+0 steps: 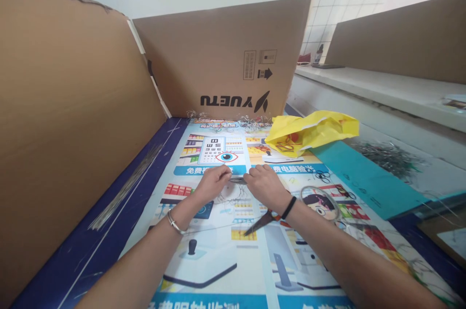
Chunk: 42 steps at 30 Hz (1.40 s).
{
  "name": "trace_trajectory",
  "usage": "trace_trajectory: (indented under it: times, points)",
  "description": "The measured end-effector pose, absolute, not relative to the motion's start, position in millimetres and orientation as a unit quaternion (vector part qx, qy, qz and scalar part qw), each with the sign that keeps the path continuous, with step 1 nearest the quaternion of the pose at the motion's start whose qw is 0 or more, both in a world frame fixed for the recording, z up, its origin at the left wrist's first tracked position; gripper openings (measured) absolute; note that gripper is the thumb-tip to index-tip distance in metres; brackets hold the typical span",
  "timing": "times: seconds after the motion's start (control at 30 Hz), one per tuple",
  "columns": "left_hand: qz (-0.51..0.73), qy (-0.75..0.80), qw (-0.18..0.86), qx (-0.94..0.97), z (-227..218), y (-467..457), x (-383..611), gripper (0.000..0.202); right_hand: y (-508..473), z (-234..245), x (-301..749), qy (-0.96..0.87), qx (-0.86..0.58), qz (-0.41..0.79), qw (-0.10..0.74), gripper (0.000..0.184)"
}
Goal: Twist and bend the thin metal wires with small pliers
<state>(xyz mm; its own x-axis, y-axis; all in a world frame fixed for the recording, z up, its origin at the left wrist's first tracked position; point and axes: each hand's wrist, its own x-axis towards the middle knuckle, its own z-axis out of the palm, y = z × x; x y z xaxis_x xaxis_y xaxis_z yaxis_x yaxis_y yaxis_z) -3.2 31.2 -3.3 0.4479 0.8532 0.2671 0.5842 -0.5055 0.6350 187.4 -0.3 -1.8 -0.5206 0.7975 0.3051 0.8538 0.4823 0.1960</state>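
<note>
Both fists meet over the middle of the printed sheet. My left hand [215, 182] is closed on one end of a short bundle of thin grey wires [238, 180]. Close beside it, my right hand [266, 185] grips the other end, and the wires span the small gap between them. What lies inside the fingers is hidden. Loose tangled wire strands [233, 196] lie just below the gap. A pair of scissors [259, 224] with orange handles rests partly under my right wrist, its dark blades pointing left.
Long straight wires [125, 187] lie along the left side. A yellow bag [316, 129] holding coloured bands is at the back right, near a heap of wire scraps [388, 158]. Cardboard panels [222, 56] stand behind and at left. A wire coil [337, 207] lies beside my right forearm.
</note>
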Motion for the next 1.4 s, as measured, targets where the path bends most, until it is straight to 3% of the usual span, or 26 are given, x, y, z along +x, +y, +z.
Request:
trace_trajectory:
  times: [0.83,1.4]
  points:
    - [0.296,0.437,0.109,0.843,-4.6,32.2,-3.8,0.008,-1.6,-0.2,187.6,-0.852,-0.493,-0.156,0.084,0.008]
    - [0.283,0.423,0.168,0.844,-5.1,33.3,-4.0,0.012,-3.1,4.2,185.4,-0.862,-0.473,-0.171,0.056,0.006]
